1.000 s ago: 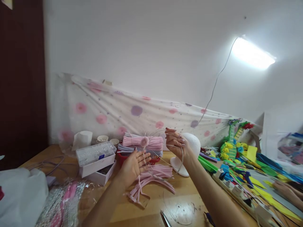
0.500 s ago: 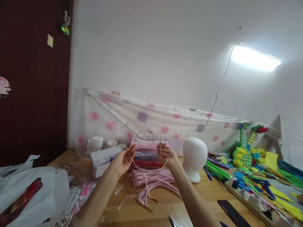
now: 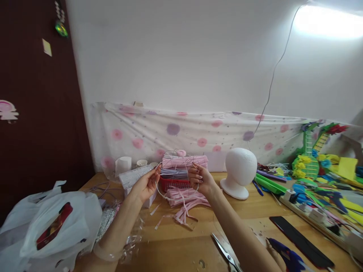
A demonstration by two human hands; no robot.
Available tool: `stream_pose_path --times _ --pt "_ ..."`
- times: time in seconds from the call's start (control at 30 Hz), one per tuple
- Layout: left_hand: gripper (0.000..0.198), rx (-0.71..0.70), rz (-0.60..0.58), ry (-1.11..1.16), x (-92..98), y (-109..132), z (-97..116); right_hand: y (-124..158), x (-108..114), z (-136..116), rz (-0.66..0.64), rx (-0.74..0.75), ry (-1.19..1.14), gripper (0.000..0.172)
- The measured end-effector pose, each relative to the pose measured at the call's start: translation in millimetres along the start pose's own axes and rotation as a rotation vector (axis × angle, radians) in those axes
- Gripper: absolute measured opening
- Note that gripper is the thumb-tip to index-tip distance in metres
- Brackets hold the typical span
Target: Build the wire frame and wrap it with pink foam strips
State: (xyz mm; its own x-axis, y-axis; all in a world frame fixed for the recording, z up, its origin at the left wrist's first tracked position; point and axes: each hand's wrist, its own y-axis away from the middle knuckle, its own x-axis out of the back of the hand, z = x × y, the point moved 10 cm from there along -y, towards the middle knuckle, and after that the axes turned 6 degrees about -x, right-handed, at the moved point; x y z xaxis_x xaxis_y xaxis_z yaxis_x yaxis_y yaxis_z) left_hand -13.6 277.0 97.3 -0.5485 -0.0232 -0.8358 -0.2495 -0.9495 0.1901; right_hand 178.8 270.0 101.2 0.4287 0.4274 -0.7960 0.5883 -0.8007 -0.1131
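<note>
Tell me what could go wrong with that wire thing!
The thin wire frame might bend if the left fingers or right fingers pinch too hard. It could snag the loose pink strips if lowered. The scissors lie near the right forearm, so a careless move might knock them.

A craft workroom, by the look of it, though whether inside a home or a business cannot be told; the wooden table (image 3: 164,247) carries scissors (image 3: 226,254), a blue glue gun (image 3: 287,254), pink strips (image 3: 198,200), a red basket (image 3: 167,184), a clear compartment box (image 3: 132,176) and a white foam head (image 3: 241,166); yellow and green craft pieces (image 3: 309,167) crowd the right side near a power strip (image 3: 300,214) bearing plugs (image 3: 316,214); a spotted cloth (image 3: 210,130) lines the lower wall (image 3: 181,56), under a bright lamp (image 3: 331,23).
</note>
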Motion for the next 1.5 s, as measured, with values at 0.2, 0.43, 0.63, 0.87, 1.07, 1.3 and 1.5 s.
stream_pose_path --times 0.2,0.43,0.63,0.87,1.07,1.3,1.5 --pt "0.033 -0.008 0.024 -0.143 5.9 3.2 0.4 15.1 -2.0 13.9 0.082 0.051 0.006 0.027" --pt "0.031 -0.02 0.004 -0.265 9.6 4.2 -7.1 24.2 9.6 20.1 0.182 0.167 -0.02 0.026" --pt "0.017 -0.041 -0.074 -0.338 -2.3 13.1 -9.9 26.4 8.7 25.8 0.258 0.254 -0.037 0.023" --pt "0.028 -0.11 -0.172 -0.351 -22.5 21.9 -5.3 28.9 -16.4 32.6 0.29 0.308 -0.053 0.048" --pt "0.026 -0.104 -0.18 -0.348 -16.9 15.0 -2.9 30.4 -21.6 35.4 0.35 0.327 -0.067 0.052" --pt "0.018 -0.147 -0.142 -0.405 -3.6 18.9 -1.6 34.5 -10.5 45.2 0.417 0.316 -0.069 0.052" --pt "0.018 -0.191 0.007 -0.542 39.1 50.6 -25.4 56.1 6.2 89.0 0.508 0.317 -0.091 0.051"
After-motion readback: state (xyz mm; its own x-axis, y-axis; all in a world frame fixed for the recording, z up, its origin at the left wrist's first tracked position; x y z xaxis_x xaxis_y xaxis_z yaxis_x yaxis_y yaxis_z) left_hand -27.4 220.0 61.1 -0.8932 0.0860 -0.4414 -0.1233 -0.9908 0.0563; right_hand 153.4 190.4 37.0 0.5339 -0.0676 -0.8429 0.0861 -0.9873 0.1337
